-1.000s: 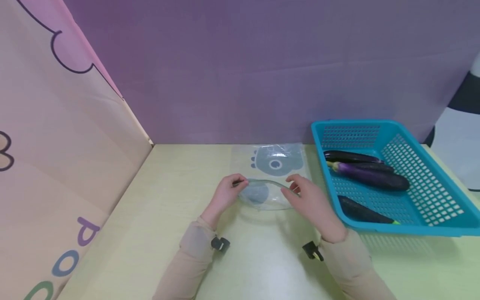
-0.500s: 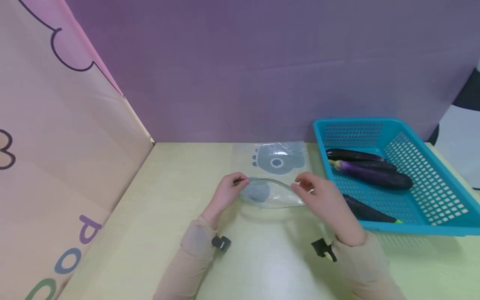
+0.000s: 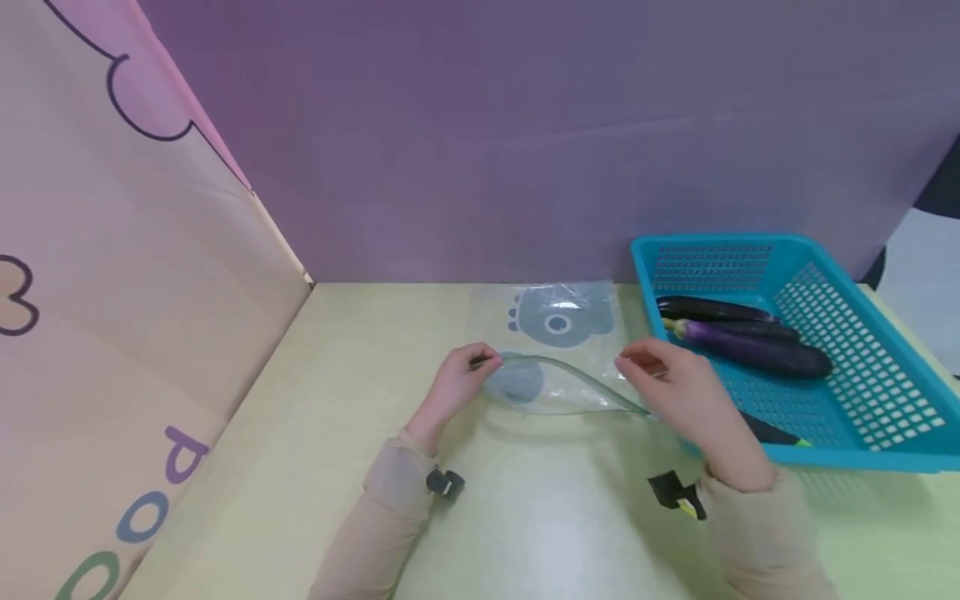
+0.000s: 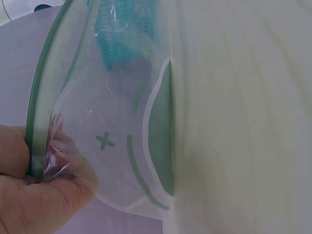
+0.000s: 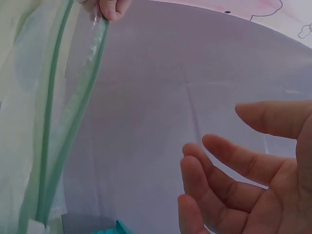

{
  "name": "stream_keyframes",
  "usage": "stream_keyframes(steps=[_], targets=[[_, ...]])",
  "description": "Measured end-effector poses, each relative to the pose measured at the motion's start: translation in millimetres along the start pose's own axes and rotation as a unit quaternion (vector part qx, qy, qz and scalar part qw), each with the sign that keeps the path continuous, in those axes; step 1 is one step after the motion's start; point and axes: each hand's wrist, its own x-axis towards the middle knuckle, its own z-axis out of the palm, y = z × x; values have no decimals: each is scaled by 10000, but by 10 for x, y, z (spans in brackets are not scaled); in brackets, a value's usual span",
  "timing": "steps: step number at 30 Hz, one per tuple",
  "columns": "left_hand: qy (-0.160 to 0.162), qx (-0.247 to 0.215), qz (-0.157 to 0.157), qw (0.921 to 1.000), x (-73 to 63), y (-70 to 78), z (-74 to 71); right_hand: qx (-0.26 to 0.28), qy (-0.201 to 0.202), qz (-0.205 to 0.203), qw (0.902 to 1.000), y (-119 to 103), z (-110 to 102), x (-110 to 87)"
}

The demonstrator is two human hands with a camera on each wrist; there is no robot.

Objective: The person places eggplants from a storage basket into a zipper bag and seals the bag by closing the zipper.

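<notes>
Plastic bag (image 3: 557, 337), green rim (image 4: 34, 95) pinched in left hand (image 3: 456, 385); right hand (image 3: 690, 400) loosely spread, clear gap to rim.

Purple ahead, pale at my left

A faintly creased purple wall covering (image 3: 487, 142) stands straight in front of me — just behind the bench (image 3: 300, 400), whose pale yellowish top catches a soft white sheen (image 3: 555, 517). On my left rises a cream panel (image 3: 112, 275) — coloured letters (image 3: 122, 521) low down, pink edging (image 3: 185, 92) higher up.
</notes>
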Motion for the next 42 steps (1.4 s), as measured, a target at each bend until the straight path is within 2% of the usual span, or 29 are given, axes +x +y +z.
stream_keyframes(steps=[11, 17, 23, 34, 42], targets=[[-17, -29, -90, 10000, -8, 6, 1, -373, 165, 28, 9992, 188, -188, -35], [7, -7, -103, 9999, -22, -11, -5, -434, -51, 122, 9990, 239, -244, -47], [-23, 21, -35, 10000, -24, -13, -5, -634, -163, 19, 9979, 305, -311, -41], [29, 13, -70, 10000, -11, -12, 15, -928, -668, 167, 9933, 407, -570, 19], [-26, 51, -67, 10000, -14, -3, 4, -1260, -956, -9, 9874, 454, -679, 75]])
